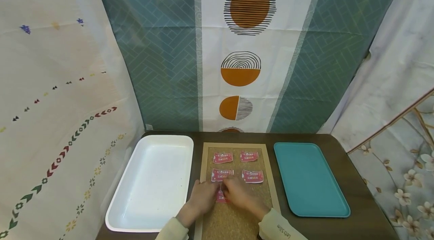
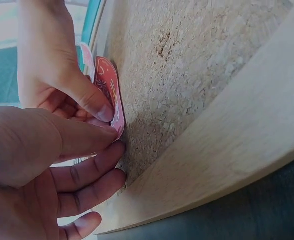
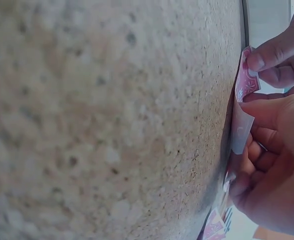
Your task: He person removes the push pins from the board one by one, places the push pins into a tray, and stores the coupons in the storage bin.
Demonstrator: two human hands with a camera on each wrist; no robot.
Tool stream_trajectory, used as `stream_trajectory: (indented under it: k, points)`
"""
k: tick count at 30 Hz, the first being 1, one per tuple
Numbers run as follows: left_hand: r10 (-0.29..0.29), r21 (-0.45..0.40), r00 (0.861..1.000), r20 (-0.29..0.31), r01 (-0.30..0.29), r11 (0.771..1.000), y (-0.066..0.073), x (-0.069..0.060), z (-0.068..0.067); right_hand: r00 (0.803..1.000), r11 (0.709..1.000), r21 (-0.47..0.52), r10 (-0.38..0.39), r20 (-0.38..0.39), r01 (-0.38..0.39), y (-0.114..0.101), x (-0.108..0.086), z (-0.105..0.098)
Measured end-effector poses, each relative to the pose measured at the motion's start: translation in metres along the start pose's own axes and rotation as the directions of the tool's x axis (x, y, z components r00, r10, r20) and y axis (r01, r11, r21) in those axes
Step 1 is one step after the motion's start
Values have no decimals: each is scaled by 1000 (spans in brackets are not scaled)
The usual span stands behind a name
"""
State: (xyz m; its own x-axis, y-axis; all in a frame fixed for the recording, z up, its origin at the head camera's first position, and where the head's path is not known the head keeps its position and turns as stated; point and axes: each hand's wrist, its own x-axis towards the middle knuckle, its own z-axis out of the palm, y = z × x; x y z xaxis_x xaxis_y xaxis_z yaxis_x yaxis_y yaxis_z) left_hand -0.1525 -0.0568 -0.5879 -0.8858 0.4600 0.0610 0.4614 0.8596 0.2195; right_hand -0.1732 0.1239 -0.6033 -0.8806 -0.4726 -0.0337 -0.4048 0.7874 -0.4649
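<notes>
Both hands meet at a red paper coupon [image 1: 222, 197] low on the framed cork board [image 1: 234, 225]. My left hand [image 1: 203, 195] pinches one end of it between thumb and fingers; in the left wrist view the coupon [image 2: 107, 80] bends away from the cork. My right hand [image 1: 242, 194] has its thumb and fingers on the same coupon beside the left, and the right wrist view shows the coupon [image 3: 246, 80] curled, its pale underside showing. Four more red coupons lie above in two rows, among them one at upper right [image 1: 249, 156].
A white tray [image 1: 152, 183] stands left of the board, a teal tray [image 1: 312, 179] to its right. The dark table [image 1: 359, 206] reaches past the teal tray. Patterned curtains hang behind and at both sides.
</notes>
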Motion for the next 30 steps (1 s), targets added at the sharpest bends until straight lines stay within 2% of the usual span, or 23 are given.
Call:
stream_trajectory:
  k: [3, 11, 21, 26, 30]
  points:
    - [-10, -15, 1000, 3, 10, 1000, 0, -1, -1, 1000, 997, 72, 11, 10, -12, 2, 0, 1]
    - [-41, -59, 999, 15, 42, 997, 1, -2, -1, 1000, 982, 186, 16, 16, -19, 1, -1, -1]
    - [-39, -114, 999, -19, 36, 993, 2, -7, 3, 1000, 976, 217, 7, 9, -8, 4, 0, 1]
    - [-59, -179, 998, -18, 55, 982, 2, -8, 5, 999, 969, 245, 34, 40, -42, 5, -1, 2]
    - [-83, -196, 996, -19, 77, 977, 3, -9, 6, 997, 966, 251, 58, 42, -66, 4, -2, 2]
